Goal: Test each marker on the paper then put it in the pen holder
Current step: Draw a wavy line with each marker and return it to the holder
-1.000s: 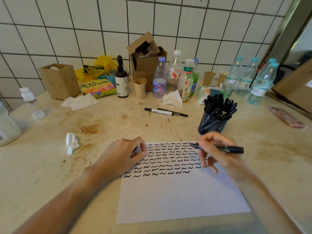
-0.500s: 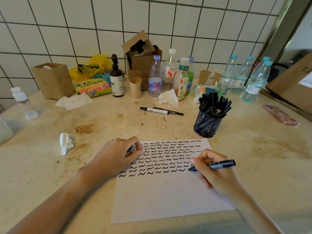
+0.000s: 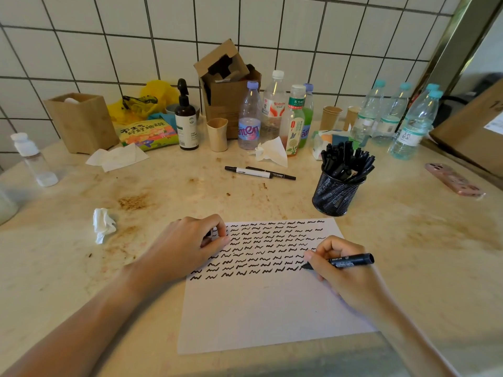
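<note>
Near the white paper sheet's (image 3: 266, 308) right edge, my right hand (image 3: 345, 270) pinches the black marker (image 3: 351, 261), tip down to scribble; my left hand (image 3: 190, 246), fingers curled around a small dark piece, steadies the sheet.

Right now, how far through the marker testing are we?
Mostly done: the white paper sheet carries many rows of black squiggles, and the black mesh pen holder is packed with markers. In hand: the right hand grips a black marker, tip on the paper; the left hand rests on the sheet. Left: two markers lying on the table.
</note>
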